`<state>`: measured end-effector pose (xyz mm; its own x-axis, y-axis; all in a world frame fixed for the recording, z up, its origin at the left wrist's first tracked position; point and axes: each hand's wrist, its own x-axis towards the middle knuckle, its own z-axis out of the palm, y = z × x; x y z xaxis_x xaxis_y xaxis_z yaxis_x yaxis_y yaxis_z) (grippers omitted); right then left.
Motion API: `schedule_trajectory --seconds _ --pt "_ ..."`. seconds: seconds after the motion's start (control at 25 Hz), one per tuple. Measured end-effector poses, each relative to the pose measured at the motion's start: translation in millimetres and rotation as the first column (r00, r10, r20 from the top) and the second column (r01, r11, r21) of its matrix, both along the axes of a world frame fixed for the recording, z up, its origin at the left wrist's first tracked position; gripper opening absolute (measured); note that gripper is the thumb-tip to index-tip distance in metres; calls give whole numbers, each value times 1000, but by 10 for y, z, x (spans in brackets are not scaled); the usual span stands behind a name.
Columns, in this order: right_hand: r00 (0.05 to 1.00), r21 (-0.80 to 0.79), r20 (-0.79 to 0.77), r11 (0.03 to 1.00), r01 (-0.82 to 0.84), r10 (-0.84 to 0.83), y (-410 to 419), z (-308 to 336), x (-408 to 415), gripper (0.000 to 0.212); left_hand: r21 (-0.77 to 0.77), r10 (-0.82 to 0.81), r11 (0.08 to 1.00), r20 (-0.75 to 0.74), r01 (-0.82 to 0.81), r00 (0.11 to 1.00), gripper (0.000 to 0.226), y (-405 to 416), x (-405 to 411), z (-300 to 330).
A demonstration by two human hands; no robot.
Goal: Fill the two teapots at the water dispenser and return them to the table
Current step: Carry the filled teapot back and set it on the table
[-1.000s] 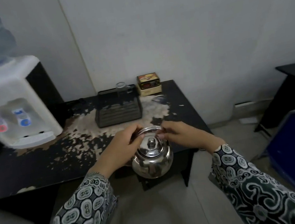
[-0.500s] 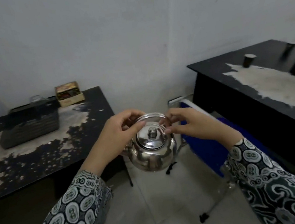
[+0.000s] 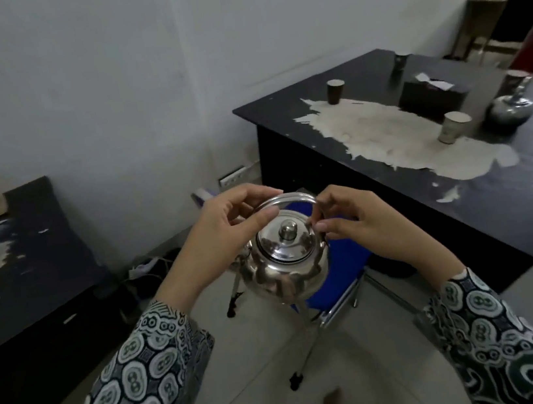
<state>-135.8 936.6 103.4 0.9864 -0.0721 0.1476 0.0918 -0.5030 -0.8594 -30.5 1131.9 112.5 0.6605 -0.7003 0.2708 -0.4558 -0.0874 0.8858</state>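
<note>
Now I held the steel teapot [image 3: 287, 264] in the air with both my hands, over the blue chair [image 3: 341, 259] and the tiled floor [image 3: 248, 375], between the two dark desks. My left hand [image 3: 215, 239] was closed on the left end of its wire handle [image 3: 283, 198], and my right hand [image 3: 360, 219] pinched the right end. The lid [image 3: 285, 238] sat on the pot, which hung upright. On the desk [image 3: 484, 205] at my right, the second teapot [image 3: 512, 107] stood near the far edge, just beside a paper cup [image 3: 453, 127]. A darker cup [image 3: 335, 91] stood near the corner by the wall.
</note>
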Motion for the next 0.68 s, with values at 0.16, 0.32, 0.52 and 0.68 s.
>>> schedule_trajectory --seconds 0.16,0.32,0.52,0.68 --pt "997 -7 -14 997 73 -74 -733 -38 -88 19 -45 -66 997 -59 64 996 24 -824 54 -62" --pt "991 -39 12 990 137 -137 -1621 -100 -76 16 -87 -118 990 -116 108 986 28 -1769 86 -103" --pt "983 -54 27 982 181 -180 -2628 -170 -43 12 -32 -140 990 -165 137 976 30 -2765 77 -106" --pt "964 57 59 965 255 -258 -3318 -194 -113 20 2 -206 978 -166 210 964 30 -3517 96 -46"
